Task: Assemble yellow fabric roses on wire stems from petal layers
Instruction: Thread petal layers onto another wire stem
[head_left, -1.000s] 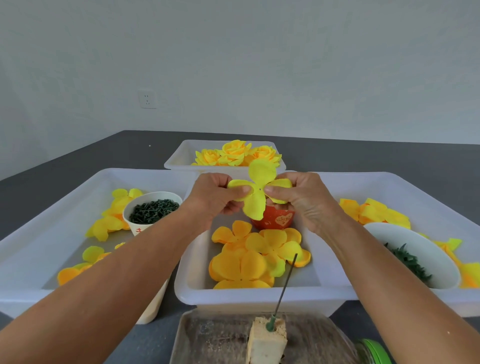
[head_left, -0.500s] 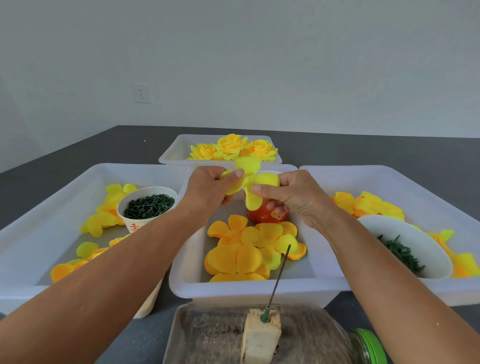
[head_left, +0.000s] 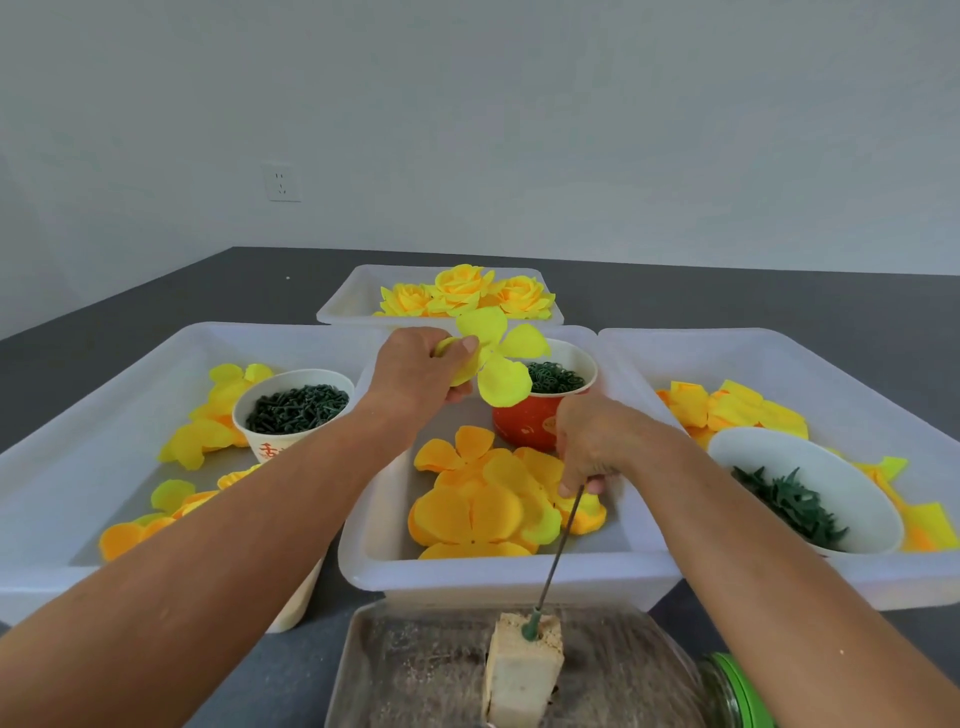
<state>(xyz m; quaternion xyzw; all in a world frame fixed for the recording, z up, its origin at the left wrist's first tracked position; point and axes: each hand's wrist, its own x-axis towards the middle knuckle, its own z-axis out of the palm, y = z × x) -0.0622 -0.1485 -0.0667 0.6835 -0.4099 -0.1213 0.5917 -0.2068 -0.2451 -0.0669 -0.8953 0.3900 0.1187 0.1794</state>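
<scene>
The left hand (head_left: 421, 371) is up in the air and pinches a yellow petal layer (head_left: 493, 364) by one petal, between thumb and fingers. The petal layer hangs over the far end of the middle tray (head_left: 498, 577), just in front of a red cup (head_left: 540, 415) with dark green rings inside.

The right hand (head_left: 597, 441) is lower. Its fingertips pinch the top of a thin wire stem (head_left: 558, 551). The stem leans a little, and its green bottom end sticks in a pale foam block (head_left: 524, 670) close to the camera. The block seems to sit on a see-through jar lying on its side, but that part is hard to make out.

A heap of orange and yellow petals (head_left: 483, 504) lies in the middle tray. The left tray (head_left: 104, 374) holds loose petals and a white cup (head_left: 293, 410) of dark green bits. The right tray (head_left: 831, 353) holds petals and a white bowl (head_left: 810, 488) of green leaf pieces. At the back, a small tray has finished yellow roses (head_left: 467, 293). All stand on a dark grey surface (head_left: 753, 296).
</scene>
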